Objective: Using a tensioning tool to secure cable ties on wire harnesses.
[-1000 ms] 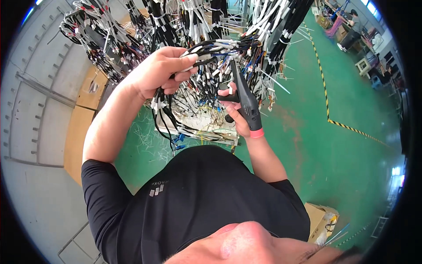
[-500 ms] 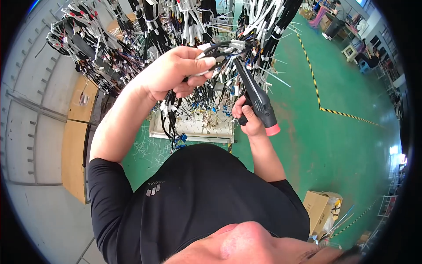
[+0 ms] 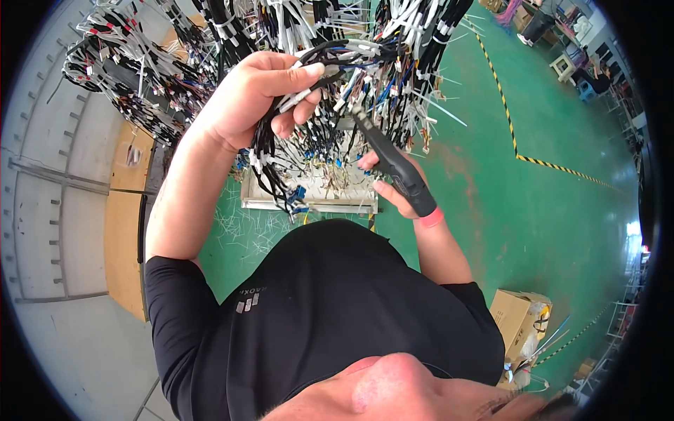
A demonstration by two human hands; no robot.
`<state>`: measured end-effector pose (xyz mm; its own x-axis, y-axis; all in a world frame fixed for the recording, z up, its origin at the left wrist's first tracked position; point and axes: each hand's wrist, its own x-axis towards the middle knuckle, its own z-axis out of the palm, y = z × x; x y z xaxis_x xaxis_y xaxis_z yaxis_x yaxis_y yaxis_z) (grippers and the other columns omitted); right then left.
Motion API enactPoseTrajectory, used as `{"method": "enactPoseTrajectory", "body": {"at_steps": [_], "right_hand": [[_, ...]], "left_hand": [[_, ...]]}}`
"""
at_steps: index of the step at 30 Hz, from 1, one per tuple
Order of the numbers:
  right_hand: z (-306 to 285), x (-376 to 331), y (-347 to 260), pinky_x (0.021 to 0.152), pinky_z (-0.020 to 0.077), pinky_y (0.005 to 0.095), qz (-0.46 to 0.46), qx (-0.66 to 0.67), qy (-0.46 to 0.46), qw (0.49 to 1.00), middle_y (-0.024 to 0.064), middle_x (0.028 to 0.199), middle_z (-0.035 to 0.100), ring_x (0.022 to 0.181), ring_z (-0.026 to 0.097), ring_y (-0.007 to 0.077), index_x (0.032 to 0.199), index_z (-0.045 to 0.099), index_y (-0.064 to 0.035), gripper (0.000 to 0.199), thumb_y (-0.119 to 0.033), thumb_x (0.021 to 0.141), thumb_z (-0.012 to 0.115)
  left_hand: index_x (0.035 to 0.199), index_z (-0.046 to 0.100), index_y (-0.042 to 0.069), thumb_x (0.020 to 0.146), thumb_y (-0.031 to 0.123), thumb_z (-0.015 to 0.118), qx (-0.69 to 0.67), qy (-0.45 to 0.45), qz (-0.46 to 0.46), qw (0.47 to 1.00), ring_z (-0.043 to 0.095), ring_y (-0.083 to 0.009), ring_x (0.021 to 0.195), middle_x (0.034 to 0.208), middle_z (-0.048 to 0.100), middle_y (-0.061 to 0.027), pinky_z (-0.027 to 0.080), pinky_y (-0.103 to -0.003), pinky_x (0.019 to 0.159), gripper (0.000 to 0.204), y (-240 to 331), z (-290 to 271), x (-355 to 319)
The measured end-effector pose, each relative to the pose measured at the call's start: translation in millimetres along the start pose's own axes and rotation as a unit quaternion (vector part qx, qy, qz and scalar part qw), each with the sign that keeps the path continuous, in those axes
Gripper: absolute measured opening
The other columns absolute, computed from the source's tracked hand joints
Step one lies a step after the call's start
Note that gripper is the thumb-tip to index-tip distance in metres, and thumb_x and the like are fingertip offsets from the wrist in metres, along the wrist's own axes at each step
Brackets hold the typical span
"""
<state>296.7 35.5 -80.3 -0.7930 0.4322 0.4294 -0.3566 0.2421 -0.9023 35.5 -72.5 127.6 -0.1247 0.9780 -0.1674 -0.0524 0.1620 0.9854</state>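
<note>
My left hand (image 3: 253, 98) pinches a wire harness (image 3: 338, 50) with black sleeving and white wraps between thumb and fingers. From that grip the harness runs right into a hanging bundle, and its loose end with blue connectors (image 3: 298, 199) dangles below the hand. In my right hand (image 3: 398, 198) is a black cable tie gun (image 3: 390, 158) with a pinkish-red rear knob. Its nose points up and left, below the harness and apart from it. The gun's body hides part of the right fingers.
Thick bundles of black and white harnesses (image 3: 126, 63) hang at far left and across the top. A pale tray (image 3: 309, 205) stands beneath them, with tie clippings on the green floor (image 3: 242, 231). A cardboard box (image 3: 511, 319) sits at lower right. Another person (image 3: 539, 27) stands at far right.
The cable tie gun has come away from the harness, its nose moving down and left. My left hand has shifted slightly up and left, still gripping the harness.
</note>
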Motion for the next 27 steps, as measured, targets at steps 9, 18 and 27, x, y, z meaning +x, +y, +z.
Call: {"method": "enactPoseTrajectory", "body": {"at_steps": [9, 18, 27], "right_hand": [[44.8, 44.0, 16.6, 0.114, 0.0471, 0.0414, -0.03, 0.159, 0.125, 0.979, 0.0124, 0.136, 0.064, 0.132, 0.06, 0.0233, 0.143, 0.053, -0.0001, 0.054, -0.014, 0.098, 0.077], [73.4, 60.5, 39.0, 0.122, 0.0406, 0.0537, -0.076, 0.378, 0.121, 0.915, 0.0158, 0.151, 0.056, 0.144, 0.053, 0.0325, 0.155, 0.046, -0.0128, 0.066, -0.024, 0.099, 0.079], [75.7, 57.8, 19.7, 0.12, 0.043, 0.0501, -0.011, 0.494, 0.099, 0.864, 0.015, 0.147, 0.058, 0.143, 0.053, 0.0331, 0.151, 0.046, -0.0149, 0.062, -0.03, 0.1, 0.077]], "left_hand": [[0.105, 0.064, -0.005, 0.116, 0.028, 0.044, -0.246, -0.066, 0.04, 0.966, 0.047, -0.0015, 0.044, 0.083, 0.065, -0.0065, 0.048, -0.021, 0.042, 0.039, 26.4, 24.0, 15.5], [0.107, 0.058, -0.002, 0.116, 0.03, 0.042, -0.345, -0.4, 0.102, 0.843, 0.053, -0.0074, 0.05, 0.09, 0.07, -0.0101, 0.054, -0.027, 0.05, 0.037, 23.9, 24.7, 64.0], [0.109, 0.063, -0.005, 0.116, 0.03, 0.043, -0.376, -0.465, 0.075, 0.798, 0.052, -0.0078, 0.048, 0.092, 0.071, -0.0116, 0.051, -0.028, 0.049, 0.04, 14.0, 14.8, 76.8]]}}
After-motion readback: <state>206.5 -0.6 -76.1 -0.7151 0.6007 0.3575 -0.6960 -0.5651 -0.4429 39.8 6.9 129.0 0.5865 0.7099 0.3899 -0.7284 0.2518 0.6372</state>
